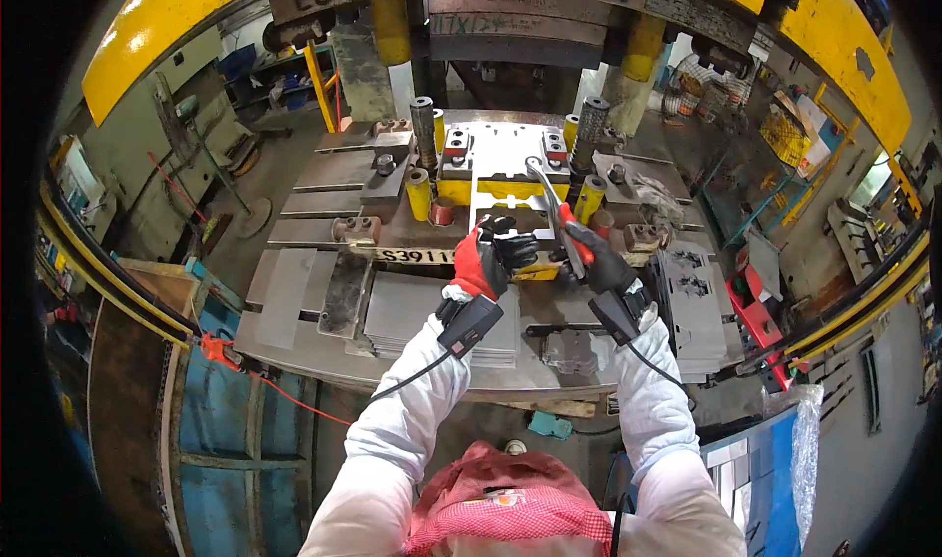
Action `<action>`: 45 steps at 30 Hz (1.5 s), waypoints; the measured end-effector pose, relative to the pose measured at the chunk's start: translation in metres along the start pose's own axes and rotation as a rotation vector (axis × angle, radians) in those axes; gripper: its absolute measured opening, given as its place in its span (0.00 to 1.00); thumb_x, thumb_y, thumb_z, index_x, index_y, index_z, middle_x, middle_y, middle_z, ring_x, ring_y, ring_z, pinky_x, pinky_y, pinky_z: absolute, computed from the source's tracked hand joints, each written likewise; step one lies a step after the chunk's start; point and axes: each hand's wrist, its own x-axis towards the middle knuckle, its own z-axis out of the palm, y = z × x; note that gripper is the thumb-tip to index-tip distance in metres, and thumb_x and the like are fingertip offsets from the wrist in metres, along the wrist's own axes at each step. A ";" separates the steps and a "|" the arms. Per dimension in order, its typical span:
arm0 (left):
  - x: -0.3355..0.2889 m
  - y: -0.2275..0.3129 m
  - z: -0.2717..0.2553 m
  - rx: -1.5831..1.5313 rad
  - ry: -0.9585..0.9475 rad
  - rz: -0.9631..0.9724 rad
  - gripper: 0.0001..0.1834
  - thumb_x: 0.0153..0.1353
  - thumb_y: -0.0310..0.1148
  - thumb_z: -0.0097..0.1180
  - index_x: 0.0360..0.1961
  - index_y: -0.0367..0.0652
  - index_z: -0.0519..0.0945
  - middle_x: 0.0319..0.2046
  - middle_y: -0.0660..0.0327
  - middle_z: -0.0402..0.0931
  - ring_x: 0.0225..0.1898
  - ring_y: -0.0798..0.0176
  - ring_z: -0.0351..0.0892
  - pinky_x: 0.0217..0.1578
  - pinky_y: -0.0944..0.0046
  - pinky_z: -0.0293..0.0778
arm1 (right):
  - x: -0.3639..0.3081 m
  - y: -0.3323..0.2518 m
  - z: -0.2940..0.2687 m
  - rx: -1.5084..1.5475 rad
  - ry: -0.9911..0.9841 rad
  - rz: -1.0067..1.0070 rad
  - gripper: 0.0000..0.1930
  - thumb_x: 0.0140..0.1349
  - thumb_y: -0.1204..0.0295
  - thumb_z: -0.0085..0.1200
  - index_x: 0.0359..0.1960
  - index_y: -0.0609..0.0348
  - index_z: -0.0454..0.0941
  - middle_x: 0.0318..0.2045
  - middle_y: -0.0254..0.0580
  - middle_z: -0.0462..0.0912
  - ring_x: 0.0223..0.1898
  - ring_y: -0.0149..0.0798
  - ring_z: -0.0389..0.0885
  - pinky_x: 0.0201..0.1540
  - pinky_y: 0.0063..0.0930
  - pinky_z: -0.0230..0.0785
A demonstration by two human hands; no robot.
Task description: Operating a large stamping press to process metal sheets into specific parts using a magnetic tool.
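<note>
My left hand [491,256], in a red and black glove, is at the front of the die [452,190]. Its fingers are apart and partly bent, pointing right, and I see nothing held in them. A long grey metal tool [560,210] with a loop-like end slants up from my right hand [597,260], whose gloved fingers are wrapped round its lower part. The tool's loop reaches over the die's front right area. Between the guide posts lies a bright sheet metal piece [498,150], with narrow pale strips extending toward my hands.
Stacked flat metal sheets [442,312] lie left of my forearms, and cut metal plates [693,307] are piled at the right. Dark guide posts [593,120] and yellow cylinders [418,194] flank the die. Overhead hangs the press's upper block [520,27]. A blue-panelled frame [211,410] stands lower left.
</note>
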 end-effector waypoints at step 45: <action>0.003 0.007 0.012 -0.153 0.158 -0.119 0.16 0.57 0.43 0.43 0.38 0.42 0.69 0.34 0.40 0.73 0.30 0.46 0.76 0.34 0.51 0.75 | -0.309 0.218 0.045 0.308 0.505 0.020 0.21 0.55 0.53 0.43 0.33 0.62 0.71 0.23 0.43 0.77 0.16 0.33 0.71 0.16 0.23 0.60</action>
